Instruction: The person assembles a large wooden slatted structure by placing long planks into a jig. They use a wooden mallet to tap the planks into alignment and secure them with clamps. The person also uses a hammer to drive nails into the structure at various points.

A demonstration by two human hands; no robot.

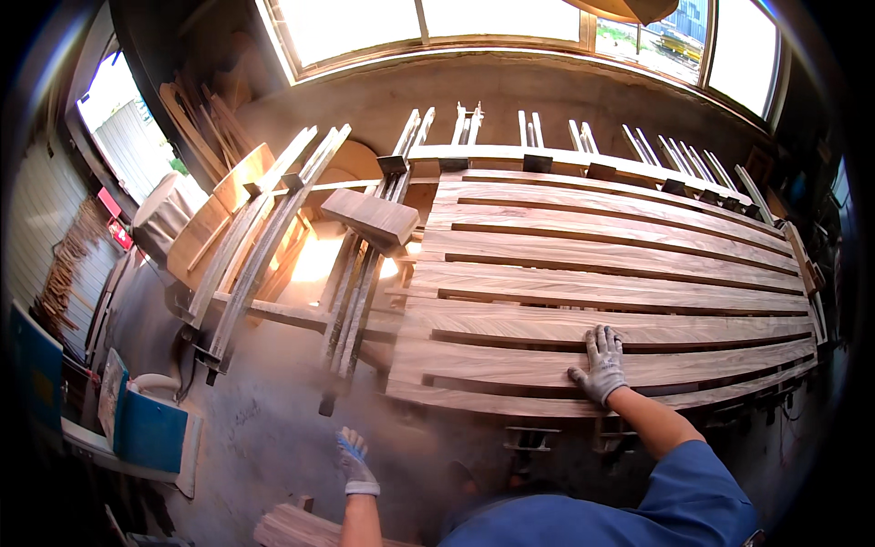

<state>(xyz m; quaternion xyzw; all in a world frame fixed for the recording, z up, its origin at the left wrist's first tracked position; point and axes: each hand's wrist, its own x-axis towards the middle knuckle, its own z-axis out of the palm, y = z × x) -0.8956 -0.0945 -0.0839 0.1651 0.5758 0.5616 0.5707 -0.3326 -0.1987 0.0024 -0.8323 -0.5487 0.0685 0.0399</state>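
A slatted wooden panel, made of several long boards with narrow gaps between them, lies across metal clamp bars. My right hand, in a dirty grey work glove, rests on its near boards with the fingers stretched out. In a similar glove with blue on it, my left hand hangs over the floor, left of the panel's near corner. Its fingers look extended, and I see nothing in them. A thick wooden block sits on the bars by the panel's left end.
Long metal clamp bars stick out toward me on the left. Below my left hand lie wooden pieces. A blue and white machine stands on the floor at left. Loose boards lean in the back corner, and windows line the far wall.
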